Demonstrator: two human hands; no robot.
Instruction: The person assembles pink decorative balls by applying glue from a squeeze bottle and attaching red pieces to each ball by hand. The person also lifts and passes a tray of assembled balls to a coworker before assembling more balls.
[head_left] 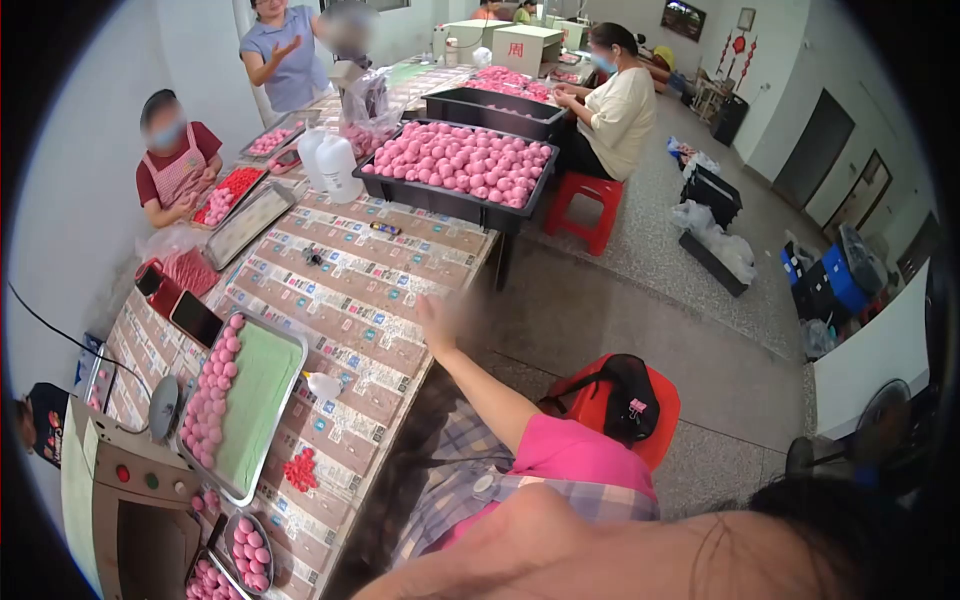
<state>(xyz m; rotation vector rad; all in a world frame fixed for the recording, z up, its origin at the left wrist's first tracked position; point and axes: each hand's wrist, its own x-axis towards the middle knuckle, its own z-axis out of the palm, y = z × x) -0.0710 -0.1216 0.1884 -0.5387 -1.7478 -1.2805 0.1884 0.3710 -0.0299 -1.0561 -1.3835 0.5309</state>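
My right hand is at the table's near edge, below a pink sleeve. Its fingers look stretched out with nothing visible in them, though a blur covers part of the hand. My left hand is out of view. Left of the right hand lies a small white squeeze bottle. Beside the bottle, a metal tray with a green lining holds a band of pink balls along its left side. Small red pieces form a pile near the tray's lower end. A small dark object and a marker-like tube lie farther up the table.
A black crate heaped with pink balls stands farther along the table, beside white jugs. Several co-workers sit or stand around it. A machine with buttons is at lower left. Behind me, a red stool holds a black bag.
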